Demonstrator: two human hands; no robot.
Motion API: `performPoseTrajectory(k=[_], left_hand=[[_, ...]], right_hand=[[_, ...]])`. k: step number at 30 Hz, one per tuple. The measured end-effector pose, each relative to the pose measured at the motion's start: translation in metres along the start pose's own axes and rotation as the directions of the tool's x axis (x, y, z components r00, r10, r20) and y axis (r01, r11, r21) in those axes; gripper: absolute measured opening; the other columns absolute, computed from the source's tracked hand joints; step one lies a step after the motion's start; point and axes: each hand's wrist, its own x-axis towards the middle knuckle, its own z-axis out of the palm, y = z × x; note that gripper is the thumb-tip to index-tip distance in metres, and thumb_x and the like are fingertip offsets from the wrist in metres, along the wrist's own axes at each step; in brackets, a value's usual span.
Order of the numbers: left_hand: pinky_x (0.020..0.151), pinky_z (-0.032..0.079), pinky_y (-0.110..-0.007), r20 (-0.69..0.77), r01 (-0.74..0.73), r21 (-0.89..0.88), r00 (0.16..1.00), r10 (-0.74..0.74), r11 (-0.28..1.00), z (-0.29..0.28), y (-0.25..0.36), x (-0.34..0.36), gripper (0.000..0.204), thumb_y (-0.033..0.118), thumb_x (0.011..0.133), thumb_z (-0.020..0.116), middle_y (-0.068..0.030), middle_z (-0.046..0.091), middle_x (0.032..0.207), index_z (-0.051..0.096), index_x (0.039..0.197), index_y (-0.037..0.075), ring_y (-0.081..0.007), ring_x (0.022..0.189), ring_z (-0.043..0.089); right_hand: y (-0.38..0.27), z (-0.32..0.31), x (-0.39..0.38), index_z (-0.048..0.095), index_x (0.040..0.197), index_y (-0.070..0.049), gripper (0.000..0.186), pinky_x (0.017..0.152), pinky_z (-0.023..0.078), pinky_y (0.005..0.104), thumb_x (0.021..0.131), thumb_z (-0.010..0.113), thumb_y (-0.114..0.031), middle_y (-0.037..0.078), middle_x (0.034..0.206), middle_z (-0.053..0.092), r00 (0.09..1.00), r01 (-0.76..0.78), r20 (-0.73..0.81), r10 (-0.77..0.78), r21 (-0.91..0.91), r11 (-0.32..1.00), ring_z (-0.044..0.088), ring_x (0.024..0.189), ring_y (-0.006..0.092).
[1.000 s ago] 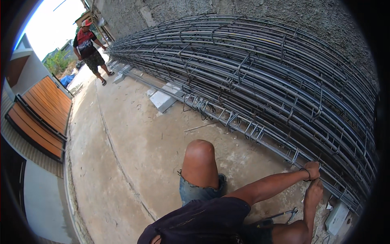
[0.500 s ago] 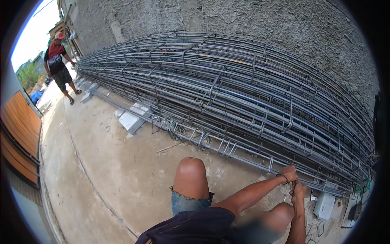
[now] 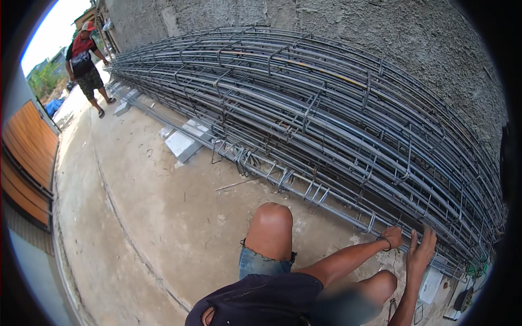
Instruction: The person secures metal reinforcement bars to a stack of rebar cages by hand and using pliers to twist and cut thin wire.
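Observation:
A long stack of grey rebar cages (image 3: 304,108) lies along the wall. Low along its front runs a line of bars with several loose stirrups (image 3: 244,157) hung on it. My left hand (image 3: 392,237), with a dark band at the wrist, is closed around a bar near the right end of this line. Just right of it, my right hand (image 3: 422,249) is raised against the bars with its fingers extended and apart. My bent knees (image 3: 272,228) are below, on either side of my left forearm.
Grey blocks (image 3: 185,142) lie under the bars. A co-worker (image 3: 84,65) in a red cap stands at the far end, one arm toward the cages. A rough wall (image 3: 413,49) rises behind; orange slatted gates (image 3: 27,157) line the left. The concrete floor (image 3: 147,206) has a long crack.
My right hand has risen from just below my left and its fingers have straightened. My left hand stays on the bar. The view has shifted, showing more of the wall than at first.

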Motion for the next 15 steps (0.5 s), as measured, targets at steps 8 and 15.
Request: performPoseTrajectory(k=[8,15], left_hand=[[0.090,0.046,-0.046,0.038,-0.014,0.101,0.999,0.011,0.995,-0.011,-0.011,0.002,0.037,0.023,0.074,0.063,-0.0250,0.060,0.111,0.063,0.101,-0.001,-0.0389,0.107,0.057],[0.087,0.046,-0.047,0.059,-0.216,0.094,0.976,0.211,0.972,0.012,-0.029,0.029,0.057,0.046,0.077,0.062,-0.0269,0.063,0.103,0.062,0.103,-0.004,-0.0424,0.101,0.058]], right_hand=[[-0.103,-0.029,0.164,0.037,0.140,-0.008,0.065,0.109,0.018,0.0574,0.093,0.038,-0.053,0.014,0.148,0.029,0.944,0.257,-0.191,-0.268,-0.083,0.963,0.018,0.139,0.0336],[-0.123,0.000,0.182,0.045,0.132,0.001,0.067,0.106,0.018,0.0626,0.093,0.039,-0.053,0.023,0.146,0.028,0.918,0.382,-0.121,-0.378,0.011,0.924,0.022,0.137,0.0414]])
